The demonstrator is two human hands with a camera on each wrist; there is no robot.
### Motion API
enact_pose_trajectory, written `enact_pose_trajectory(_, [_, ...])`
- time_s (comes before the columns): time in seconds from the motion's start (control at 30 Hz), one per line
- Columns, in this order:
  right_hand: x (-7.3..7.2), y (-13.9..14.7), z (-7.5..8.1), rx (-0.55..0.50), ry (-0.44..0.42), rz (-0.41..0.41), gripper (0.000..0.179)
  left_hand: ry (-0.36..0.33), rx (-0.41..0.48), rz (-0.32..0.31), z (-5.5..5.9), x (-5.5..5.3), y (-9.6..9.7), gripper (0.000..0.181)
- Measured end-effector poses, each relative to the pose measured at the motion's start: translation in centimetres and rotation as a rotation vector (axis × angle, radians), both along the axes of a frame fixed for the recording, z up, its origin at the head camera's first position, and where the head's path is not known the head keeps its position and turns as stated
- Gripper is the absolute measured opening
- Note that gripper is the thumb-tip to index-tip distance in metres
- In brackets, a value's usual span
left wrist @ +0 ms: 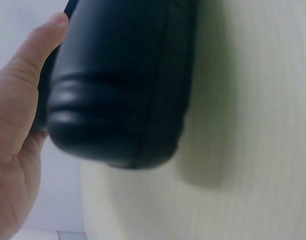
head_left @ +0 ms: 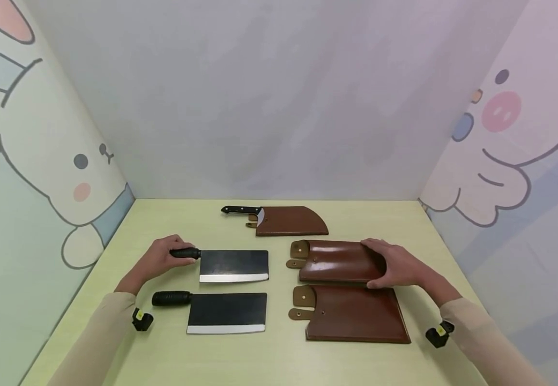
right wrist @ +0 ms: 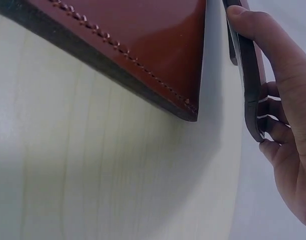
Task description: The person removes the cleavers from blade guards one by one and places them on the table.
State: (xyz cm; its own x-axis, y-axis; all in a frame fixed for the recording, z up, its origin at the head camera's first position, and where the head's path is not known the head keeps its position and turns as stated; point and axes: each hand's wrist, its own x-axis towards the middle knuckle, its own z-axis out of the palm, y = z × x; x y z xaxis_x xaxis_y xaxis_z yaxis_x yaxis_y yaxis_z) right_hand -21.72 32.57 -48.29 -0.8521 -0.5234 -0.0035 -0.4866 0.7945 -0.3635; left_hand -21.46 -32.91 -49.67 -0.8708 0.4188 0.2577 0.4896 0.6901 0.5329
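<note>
My left hand grips the black handle of the farther cleaver, whose dark rectangular blade points right with its bright edge toward me. In the left wrist view, the nearer cleaver's handle fills the foreground and partly hides the held one. On the right, my right hand holds the closed end of a glossy brown leather sheath, thumb on the near side and fingers on the far side. The sheath's open end, with two snap straps, faces the cleaver across a small gap. The right wrist view shows the thumb along its edge.
Nearer to me lie a second cleaver and a second brown sheath. At the back, a black-handled knife sits in a brown sheath. Walls with cartoon animals enclose the pale table on three sides.
</note>
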Motion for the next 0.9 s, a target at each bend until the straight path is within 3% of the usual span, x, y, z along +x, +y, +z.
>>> enact_pose_trajectory(0.3, [-0.5, 0.1, -0.2, 0.003, -0.004, 0.020, 0.114, 0.023, -0.019, 0.003, -0.6, -0.1, -0.4, 0.033])
enact_pose_trajectory(0.73, [-1.7, -0.1, -1.2, 0.030, -0.044, 0.028, 0.115, -0.103, -0.037, 0.004, -0.8, -0.8, -0.5, 0.039])
enact_pose_trajectory(0.9, [-1.7, -0.1, -1.4, 0.048, -0.059, 0.019, 0.117, -0.118, -0.043, 0.004, -1.1, -0.9, -0.6, 0.041])
